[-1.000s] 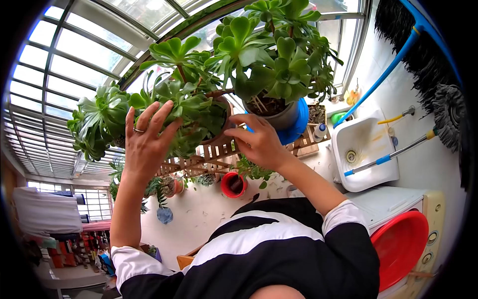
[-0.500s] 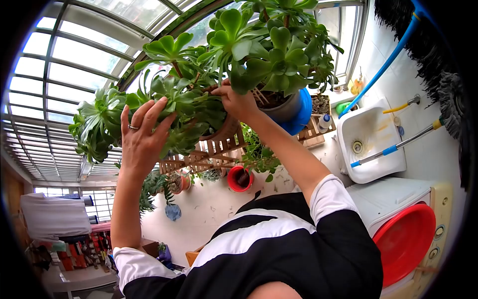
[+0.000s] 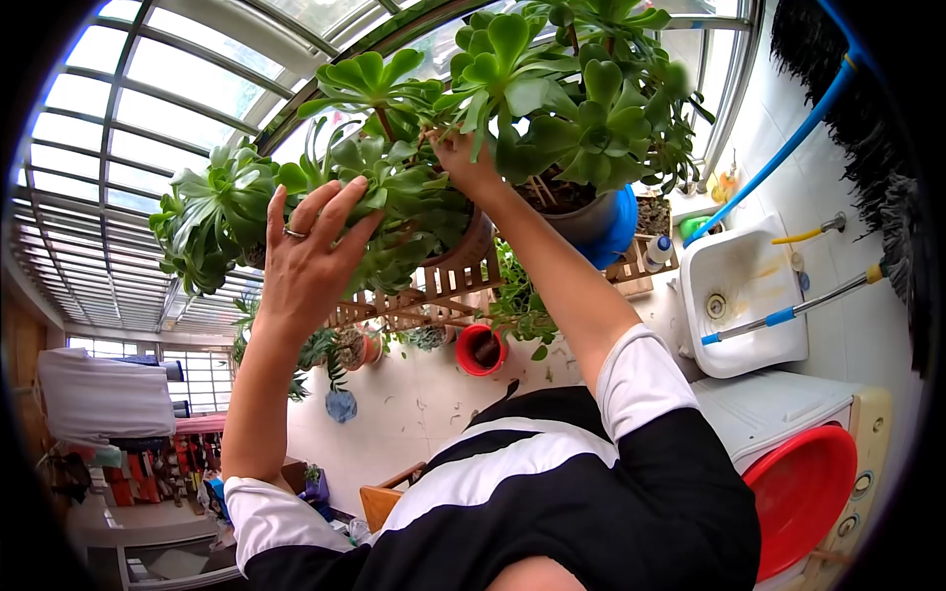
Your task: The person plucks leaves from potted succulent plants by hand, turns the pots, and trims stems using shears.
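My left hand (image 3: 313, 241), a ring on one finger, is open with its fingers spread against the leaves of a green rosette succulent (image 3: 379, 246) in a brown pot (image 3: 467, 246). My right hand (image 3: 463, 165) reaches in among the stems between this plant and a taller succulent (image 3: 596, 128). Its fingers are bent together near a brown stem; leaves partly cover them, and what they pinch is too small to make out. The taller plant grows in a grey pot (image 3: 572, 229) with a blue basin (image 3: 619, 231) beside it.
Below the pots runs a wooden slatted rack (image 3: 434, 295). A red bucket (image 3: 481, 350) stands on the floor. To the right are a white sink (image 3: 734, 340) with a mop handle (image 3: 778, 317) across it, and a red basin (image 3: 803, 502) by a washing machine (image 3: 778, 404).
The view has shifted, so the plants sit farther right and higher. My right hand has moved up among the stems, and its fingers have bent more. My left hand stays spread against the leaves.
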The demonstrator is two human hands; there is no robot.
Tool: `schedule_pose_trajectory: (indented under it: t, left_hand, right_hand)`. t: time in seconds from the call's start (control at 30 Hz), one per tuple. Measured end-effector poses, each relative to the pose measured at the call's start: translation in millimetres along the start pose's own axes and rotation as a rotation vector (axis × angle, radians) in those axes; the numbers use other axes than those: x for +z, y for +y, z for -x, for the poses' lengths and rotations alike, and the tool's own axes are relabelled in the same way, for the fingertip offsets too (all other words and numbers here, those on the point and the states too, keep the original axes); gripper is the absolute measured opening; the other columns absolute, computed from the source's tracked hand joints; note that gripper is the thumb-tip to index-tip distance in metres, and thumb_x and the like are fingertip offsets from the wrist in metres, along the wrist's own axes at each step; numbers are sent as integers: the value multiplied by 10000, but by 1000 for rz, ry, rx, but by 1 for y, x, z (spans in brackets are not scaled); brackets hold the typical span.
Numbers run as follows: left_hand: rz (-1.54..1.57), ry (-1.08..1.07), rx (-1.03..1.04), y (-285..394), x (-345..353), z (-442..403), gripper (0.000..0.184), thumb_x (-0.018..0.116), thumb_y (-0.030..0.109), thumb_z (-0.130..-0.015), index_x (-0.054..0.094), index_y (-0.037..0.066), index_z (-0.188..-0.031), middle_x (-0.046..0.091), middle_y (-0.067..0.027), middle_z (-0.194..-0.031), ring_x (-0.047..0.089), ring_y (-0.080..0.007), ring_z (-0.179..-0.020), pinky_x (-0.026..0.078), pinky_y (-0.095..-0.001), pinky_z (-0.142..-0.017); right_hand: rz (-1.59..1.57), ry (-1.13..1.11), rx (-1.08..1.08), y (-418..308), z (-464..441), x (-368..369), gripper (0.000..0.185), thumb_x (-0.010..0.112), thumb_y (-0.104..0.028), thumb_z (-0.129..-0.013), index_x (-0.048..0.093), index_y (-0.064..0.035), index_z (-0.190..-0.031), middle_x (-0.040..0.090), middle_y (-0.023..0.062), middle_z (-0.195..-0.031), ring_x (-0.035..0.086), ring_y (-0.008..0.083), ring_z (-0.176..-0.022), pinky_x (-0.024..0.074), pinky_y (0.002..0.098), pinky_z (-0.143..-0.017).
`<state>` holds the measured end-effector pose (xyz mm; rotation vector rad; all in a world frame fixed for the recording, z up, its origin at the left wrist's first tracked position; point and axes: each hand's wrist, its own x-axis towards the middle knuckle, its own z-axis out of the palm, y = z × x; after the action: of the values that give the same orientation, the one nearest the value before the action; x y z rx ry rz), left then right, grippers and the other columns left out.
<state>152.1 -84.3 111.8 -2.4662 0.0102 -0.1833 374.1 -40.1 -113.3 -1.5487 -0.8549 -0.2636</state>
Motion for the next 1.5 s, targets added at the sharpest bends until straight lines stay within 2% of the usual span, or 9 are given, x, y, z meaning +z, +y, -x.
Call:
schedule_pose_trajectory:
  t: [0.1, 0.27, 0.47, 0.53, 0.97, 1.07, 1.13, 1.37, 1.5]
  left_hand:
    - [-1, -3, 7, 1, -2, -1, 514, 775, 132, -737, 673, 209, -1235, 473, 25, -1447, 442, -189, -1324, 212, -525, -1172]
    - [3, 20, -11, 3, -5, -8, 351, 673, 135, -818, 699, 230, -1155, 511, 45, -1396, 469, -168, -1289, 230, -538, -1169]
    - [18, 9, -10, 1, -7, -10, 397, 729, 145, -769, 697, 228, -1156, 511, 42, -1390, 471, -166, -1287, 231, -535, -1165]
    - [25, -27, -8, -2, -5, -8, 591, 811, 139, -693, 664, 245, -1255, 475, 41, -1445, 447, -185, -1318, 230, -518, -1166]
    - [38, -19, 4, 6, -3, 0, 532, 776, 168, -737, 662, 225, -1253, 462, 15, -1448, 423, -195, -1337, 193, -521, -1181]
    - [28, -9, 11, 6, -1, 1, 519, 778, 168, -736, 667, 223, -1240, 465, 15, -1443, 426, -190, -1333, 188, -523, -1181]
    - [25, -4, 5, 7, -1, 2, 517, 780, 170, -735, 668, 223, -1237, 466, 15, -1441, 428, -188, -1331, 188, -523, -1181]
    - [35, -10, 3, 10, -4, -1, 522, 786, 171, -727, 670, 223, -1234, 467, 11, -1440, 434, -185, -1326, 183, -526, -1179]
    - [36, -4, 5, 9, -4, -2, 527, 785, 168, -727, 667, 222, -1238, 465, 12, -1443, 436, -185, -1325, 176, -530, -1181]
  right_hand:
    - [-380, -87, 412, -20, -9, -11, 305, 745, -362, -825, 696, -76, -920, 671, 132, -851, 655, 280, -775, 518, 420, -706]
    - [-136, 77, 284, -7, -14, 9, 510, 734, -551, -768, 701, -71, -939, 696, 119, -947, 676, 290, -867, 527, 414, -800]
    - [-144, 16, 274, 3, -12, 18, 500, 727, -521, -785, 704, -51, -955, 699, 147, -957, 675, 312, -884, 530, 432, -793]
    - [-124, 32, 284, -1, -14, 22, 475, 732, -504, -794, 710, -60, -961, 705, 147, -946, 677, 312, -863, 535, 423, -772]
    - [-359, 111, 182, -9, -2, 7, 321, 709, -384, -832, 708, -88, -956, 685, 158, -878, 667, 345, -838, 527, 439, -729]
    - [-106, -15, 210, -29, 10, -26, 247, 707, -301, -830, 702, -82, -946, 670, 160, -844, 659, 341, -805, 511, 449, -694]
    - [-151, 131, 182, -49, 37, -50, 166, 725, -222, -807, 656, -72, -822, 600, 78, -698, 609, 283, -686, 478, 386, -614]
    - [-417, -182, 281, -54, 105, -45, 288, 791, -242, -747, 716, -69, -965, 602, 89, -952, 624, 247, -808, 500, 357, -686]
    - [-412, -61, 197, -52, 106, -21, 324, 810, -214, -733, 725, -83, -1017, 646, 78, -915, 635, 233, -758, 502, 341, -675]
